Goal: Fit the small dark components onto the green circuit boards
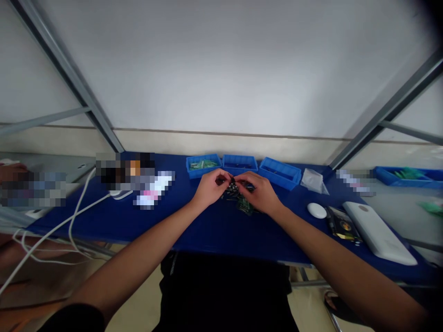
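Observation:
My left hand (212, 186) and my right hand (259, 192) meet over the middle of the blue table, thumbs and fingertips pinched together. Something small and dark sits between the fingertips, too tiny to make out. Under my hands lies a pile of small dark and shiny parts (229, 193), partly covered by the fingers. Green pieces that look like small circuit boards (245, 206) lie below my right hand. Just behind stand three blue bins: the left bin (203, 172) holds green and pale pieces, while the middle bin (239, 158) and right bin (281, 177) show a few dark bits.
On the right lie a clear plastic bag (313, 180), a round white case (316, 210), a black packet (342, 223) and a long white device (379, 233). White cables (71, 213) cross the left edge. Metal frame posts (74, 83) flank the table, and a person's hand (13, 173) shows far left.

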A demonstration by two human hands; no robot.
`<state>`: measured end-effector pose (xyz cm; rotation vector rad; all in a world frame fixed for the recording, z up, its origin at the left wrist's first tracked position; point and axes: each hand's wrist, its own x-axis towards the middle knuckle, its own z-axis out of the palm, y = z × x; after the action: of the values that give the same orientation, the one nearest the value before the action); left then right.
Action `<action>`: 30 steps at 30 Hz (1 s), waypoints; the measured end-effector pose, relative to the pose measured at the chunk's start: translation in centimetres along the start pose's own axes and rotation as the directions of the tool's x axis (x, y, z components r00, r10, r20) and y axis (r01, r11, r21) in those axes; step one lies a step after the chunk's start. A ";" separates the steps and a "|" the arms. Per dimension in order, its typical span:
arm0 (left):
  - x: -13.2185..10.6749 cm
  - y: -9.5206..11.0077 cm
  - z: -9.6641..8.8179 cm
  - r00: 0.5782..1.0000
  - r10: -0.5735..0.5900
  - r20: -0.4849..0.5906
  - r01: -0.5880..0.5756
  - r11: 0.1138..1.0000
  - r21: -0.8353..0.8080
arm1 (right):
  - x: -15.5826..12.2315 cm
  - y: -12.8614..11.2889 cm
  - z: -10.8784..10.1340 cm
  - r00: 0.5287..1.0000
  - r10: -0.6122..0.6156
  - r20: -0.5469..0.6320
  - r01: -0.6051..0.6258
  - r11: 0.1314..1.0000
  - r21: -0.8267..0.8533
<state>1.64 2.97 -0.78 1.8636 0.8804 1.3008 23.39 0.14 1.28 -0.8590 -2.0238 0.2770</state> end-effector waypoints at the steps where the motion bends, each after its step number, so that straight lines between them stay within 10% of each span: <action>1: 0.0 0.0 -0.1 1.000 -0.003 -0.003 0.003 1.000 0.000 | 0.0 -0.1 -0.1 1.000 0.007 -0.021 -0.007 1.000 -0.008; 30: -0.3 1.5 0.0 0.999 0.023 0.048 -0.026 0.998 0.056 | 0.1 0.0 -0.3 0.998 -0.007 -0.066 -0.002 0.991 -0.135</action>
<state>1.79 1.90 0.30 1.9470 0.8804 1.2525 23.57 0.21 1.51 -0.9367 -1.9993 0.1095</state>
